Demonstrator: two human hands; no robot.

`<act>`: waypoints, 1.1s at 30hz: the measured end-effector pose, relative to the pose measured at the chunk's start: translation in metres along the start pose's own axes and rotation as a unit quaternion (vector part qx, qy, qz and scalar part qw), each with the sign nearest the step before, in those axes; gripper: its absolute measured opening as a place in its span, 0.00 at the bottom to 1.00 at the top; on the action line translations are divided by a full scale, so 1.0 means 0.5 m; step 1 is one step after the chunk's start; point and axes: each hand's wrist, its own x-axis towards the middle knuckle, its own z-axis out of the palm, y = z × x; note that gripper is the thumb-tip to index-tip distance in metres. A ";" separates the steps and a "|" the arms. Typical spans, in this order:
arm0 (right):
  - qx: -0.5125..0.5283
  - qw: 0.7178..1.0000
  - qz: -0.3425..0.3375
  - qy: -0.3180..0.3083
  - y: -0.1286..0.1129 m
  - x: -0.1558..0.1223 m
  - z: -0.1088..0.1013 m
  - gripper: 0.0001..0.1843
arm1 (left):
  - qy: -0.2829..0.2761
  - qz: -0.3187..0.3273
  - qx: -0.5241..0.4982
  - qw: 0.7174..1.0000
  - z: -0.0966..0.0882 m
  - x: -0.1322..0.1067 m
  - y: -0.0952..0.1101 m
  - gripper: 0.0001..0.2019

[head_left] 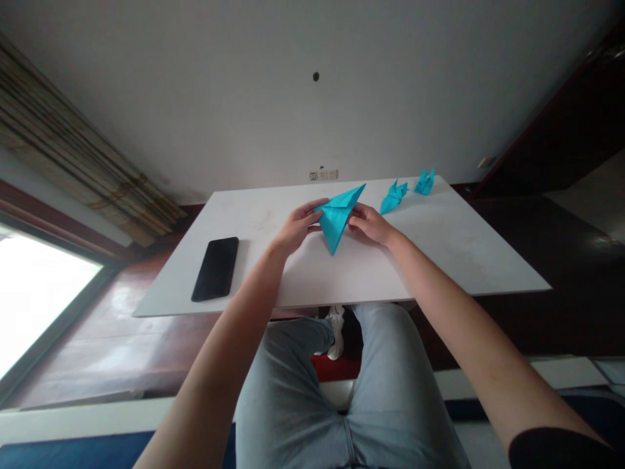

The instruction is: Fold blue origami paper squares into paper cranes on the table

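Between my two hands is a partly folded sheet of blue origami paper (336, 216), raised a little above the white table. It has pointed corners, one aimed down toward me and one up to the right. My left hand (301, 225) grips its left corner, thumb on top and fingers behind. My right hand (370, 223) holds the right edge; its fingertips are partly hidden behind the paper. Just beyond my right hand lies a folded blue paper figure (393, 197). A second blue paper figure (424, 182) stands farther right, near the table's back edge.
A black phone or tablet (215, 268) lies on the left side of the white table (469, 251). The table's far side is near a pale wall with sockets (323, 175). A curtain (83, 143) hangs at left. My legs are below the front edge.
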 end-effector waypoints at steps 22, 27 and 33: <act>-0.065 0.990 -0.057 0.115 0.053 0.022 -0.016 0.31 | 0.010 0.058 0.167 0.984 0.005 0.006 -0.012 0.26; -0.090 0.984 -0.104 0.113 0.054 0.020 -0.015 0.35 | 0.013 0.102 0.269 0.958 0.018 -0.007 -0.009 0.35; -0.140 0.979 -0.117 0.091 0.046 0.011 -0.003 0.24 | 0.014 0.222 0.378 0.899 0.039 -0.010 -0.027 0.42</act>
